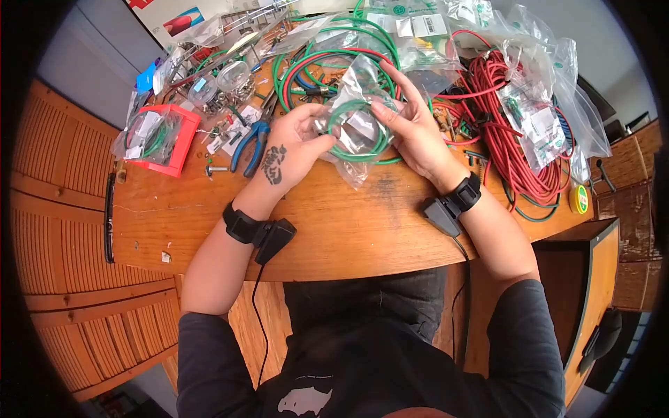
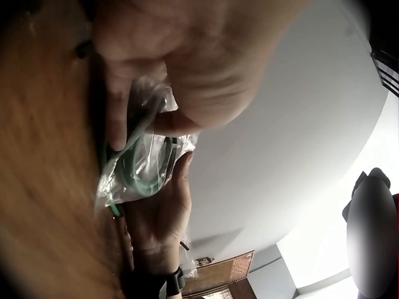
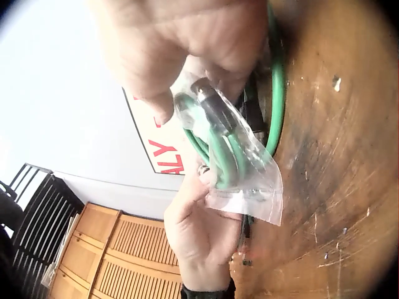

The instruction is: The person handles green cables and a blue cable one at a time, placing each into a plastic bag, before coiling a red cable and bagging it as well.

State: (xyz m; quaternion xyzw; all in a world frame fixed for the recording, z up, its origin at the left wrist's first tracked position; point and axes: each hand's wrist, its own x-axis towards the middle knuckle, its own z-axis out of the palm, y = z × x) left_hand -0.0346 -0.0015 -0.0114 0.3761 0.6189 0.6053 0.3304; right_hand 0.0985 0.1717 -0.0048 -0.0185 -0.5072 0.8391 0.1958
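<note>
The left hand (image 1: 296, 143) and right hand (image 1: 424, 139) pinch opposite sides of a clear bag (image 1: 362, 125) containing a coiled green cable (image 1: 382, 141). The bag sits directly between them, over the surface (image 1: 348, 240), long axis roughly fore and aft; neither hand is nearer.

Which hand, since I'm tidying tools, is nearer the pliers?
Left. The left hand is just beside the pliers; the right hand is farther, at the bagged cable's far side.
</note>
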